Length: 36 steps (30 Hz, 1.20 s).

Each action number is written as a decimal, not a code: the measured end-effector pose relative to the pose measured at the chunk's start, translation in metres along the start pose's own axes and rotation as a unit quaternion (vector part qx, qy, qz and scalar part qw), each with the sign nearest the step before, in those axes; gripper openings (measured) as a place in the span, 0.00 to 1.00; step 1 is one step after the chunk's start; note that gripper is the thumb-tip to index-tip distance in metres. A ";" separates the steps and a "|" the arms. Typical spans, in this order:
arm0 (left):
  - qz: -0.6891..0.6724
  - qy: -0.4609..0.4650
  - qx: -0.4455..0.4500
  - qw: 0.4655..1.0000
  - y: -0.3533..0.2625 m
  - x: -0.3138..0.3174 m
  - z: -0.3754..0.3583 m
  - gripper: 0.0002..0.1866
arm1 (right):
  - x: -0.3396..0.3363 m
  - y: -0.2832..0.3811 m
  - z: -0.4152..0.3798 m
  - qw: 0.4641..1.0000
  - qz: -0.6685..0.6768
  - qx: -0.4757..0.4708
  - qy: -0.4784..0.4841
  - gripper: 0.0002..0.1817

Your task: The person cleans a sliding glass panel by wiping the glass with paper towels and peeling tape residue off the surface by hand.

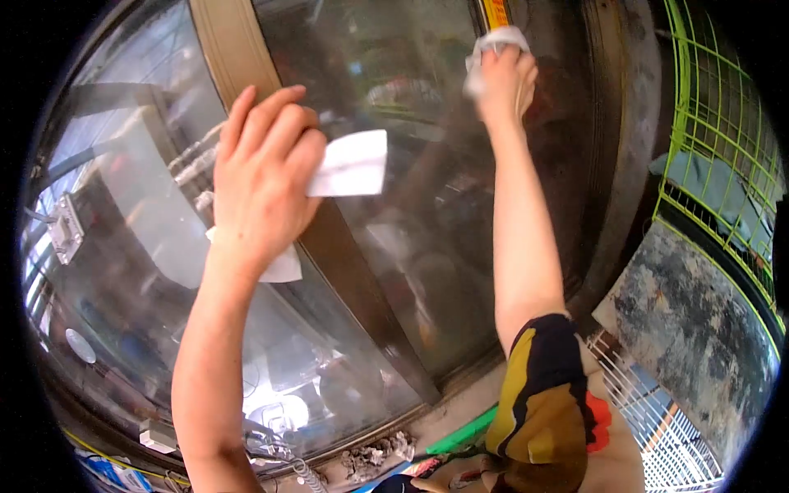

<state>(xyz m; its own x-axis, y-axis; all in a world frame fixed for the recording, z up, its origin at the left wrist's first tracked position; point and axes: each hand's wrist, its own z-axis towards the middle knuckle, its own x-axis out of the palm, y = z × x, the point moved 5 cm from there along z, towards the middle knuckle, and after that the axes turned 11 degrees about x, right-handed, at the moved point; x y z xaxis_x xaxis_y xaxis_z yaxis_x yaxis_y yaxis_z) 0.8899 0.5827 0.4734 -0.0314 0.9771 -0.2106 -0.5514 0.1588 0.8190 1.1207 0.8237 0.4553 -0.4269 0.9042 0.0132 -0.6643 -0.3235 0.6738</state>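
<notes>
head view: crumpled white wipe (503, 36) bunched in the right hand (506, 82).

Green wire rack (681, 94) at right; mottled dark board (694, 300) below it; white wire grille (662, 423) lower down.

The left hand (267, 172), its fingers loosely bent in front of the brown frame (353, 279), holds a white sheet (355, 164) that sticks out beside the index finger. The right hand (508, 86) reaches farther up on a straight arm, gripping a crumpled white wipe (505, 36) just below a yellow strip (496, 11) by the dark glass (436, 205). A green wire rack (680, 123) stands at the right.
</notes>
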 end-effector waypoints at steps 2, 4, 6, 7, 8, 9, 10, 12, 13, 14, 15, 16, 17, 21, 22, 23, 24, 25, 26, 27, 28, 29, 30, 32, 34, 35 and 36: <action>0.001 0.013 0.005 1.000 0.001 0.001 -0.001 0.13 | 0.000 -0.040 -0.043 1.000 -0.026 0.017 -0.002 0.22; 0.013 0.019 0.010 1.000 0.001 0.002 -0.002 0.15 | -0.002 -0.078 -0.087 0.999 -0.025 0.017 -0.028 0.21; 0.022 0.026 0.007 0.999 0.000 0.003 -0.002 0.15 | -0.005 -0.113 -0.127 0.999 -0.029 0.038 0.002 0.20; 0.026 0.027 0.010 0.999 0.000 0.003 -0.002 0.16 | -0.006 -0.130 -0.146 0.998 -0.027 0.049 0.014 0.20; 0.030 0.030 0.009 0.999 -0.001 0.002 -0.002 0.16 | -0.008 -0.147 -0.166 0.998 -0.024 0.059 0.025 0.20; 0.034 0.032 0.009 0.999 -0.001 0.003 -0.002 0.16 | -0.009 -0.166 -0.185 0.997 -0.026 0.068 0.036 0.20; 0.039 0.034 0.008 0.999 -0.001 0.004 -0.001 0.16 | -0.009 -0.186 -0.206 0.996 -0.027 0.077 0.046 0.20; 0.053 0.037 0.013 0.998 -0.002 0.007 -0.002 0.16 | -0.005 -0.231 -0.249 0.991 -0.063 0.095 0.065 0.20; 0.063 0.037 0.017 0.997 -0.003 0.006 -0.002 0.16 | -0.008 -0.248 -0.267 0.988 -0.063 0.108 0.087 0.21; 0.073 0.037 0.019 0.996 -0.004 0.005 -0.002 0.15 | -0.010 -0.265 -0.286 0.985 -0.064 0.120 0.110 0.22; 0.068 0.036 0.026 0.997 -0.004 0.005 -0.001 0.15 | -0.007 -0.291 -0.311 0.981 -0.080 0.125 0.121 0.24; 0.070 0.034 0.023 0.997 -0.004 0.004 0.000 0.14 | -0.012 -0.296 -0.321 0.982 -0.053 0.135 0.118 0.25; 0.072 0.033 0.023 0.997 -0.004 0.004 0.000 0.13 | -0.012 -0.303 -0.326 0.980 -0.022 0.154 0.125 0.26; 0.092 0.036 0.049 0.994 -0.002 0.009 -0.004 0.13 | -0.020 -0.290 -0.320 0.981 0.003 0.130 0.145 0.29; 0.092 0.037 0.059 0.993 -0.001 0.008 -0.005 0.14 | -0.018 -0.282 -0.309 0.987 0.011 0.101 0.126 0.31; 0.102 0.062 0.066 0.991 0.003 0.010 -0.008 0.18 | -0.019 -0.262 -0.288 0.988 0.033 0.089 0.120 0.32; 0.103 0.049 0.073 0.991 0.007 0.011 -0.013 0.20 | -0.015 -0.244 -0.266 0.988 0.047 0.100 0.107 0.33; 0.101 0.036 0.080 0.991 0.011 0.015 -0.018 0.21 | -0.011 -0.223 -0.245 0.989 0.079 0.101 0.079 0.32; 0.105 0.045 0.077 0.990 0.015 0.021 -0.026 0.23 | -0.006 -0.207 -0.227 0.991 0.069 0.084 0.074 0.29; 0.103 0.082 0.021 0.991 0.022 0.026 -0.033 0.25 | -0.002 -0.195 -0.211 0.996 0.039 0.057 0.060 0.27; 0.104 0.133 -0.053 0.984 0.029 0.031 -0.044 0.28 | -0.005 -0.186 -0.204 0.997 0.059 0.031 0.024 0.26; 0.089 0.166 -0.100 0.977 0.034 0.037 -0.051 0.30 | -0.004 -0.189 -0.206 0.998 0.055 0.023 0.018 0.27; 0.114 0.155 -0.077 0.978 0.035 0.039 -0.048 0.25 | -0.005 -0.194 -0.209 0.997 0.070 0.007 0.027 0.26; 0.157 0.120 -0.020 0.980 0.036 0.041 -0.041 0.21 | -0.005 -0.217 -0.230 0.996 0.049 0.046 0.058 0.22; 0.163 0.092 0.031 0.982 0.034 0.036 -0.042 0.21 | -0.008 -0.255 -0.271 0.989 0.034 0.115 0.083 0.25; 0.162 0.085 0.046 0.982 0.033 0.034 -0.041 0.21 | -0.010 -0.274 -0.295 0.981 0.058 0.166 0.081 0.26; 0.163 0.073 0.064 0.982 0.032 0.030 -0.038 0.21 | -0.011 -0.295 -0.322 0.969 0.081 0.219 0.078 0.27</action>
<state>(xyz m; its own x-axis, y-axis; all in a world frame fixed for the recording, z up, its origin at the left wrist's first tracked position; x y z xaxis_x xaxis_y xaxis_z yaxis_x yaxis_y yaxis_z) 0.8397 0.6118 0.4734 -0.3124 0.9499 0.0072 -0.3835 -0.1330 0.9139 1.1237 0.8194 0.0185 -0.6150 0.7865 0.0561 -0.2711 -0.2777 0.9216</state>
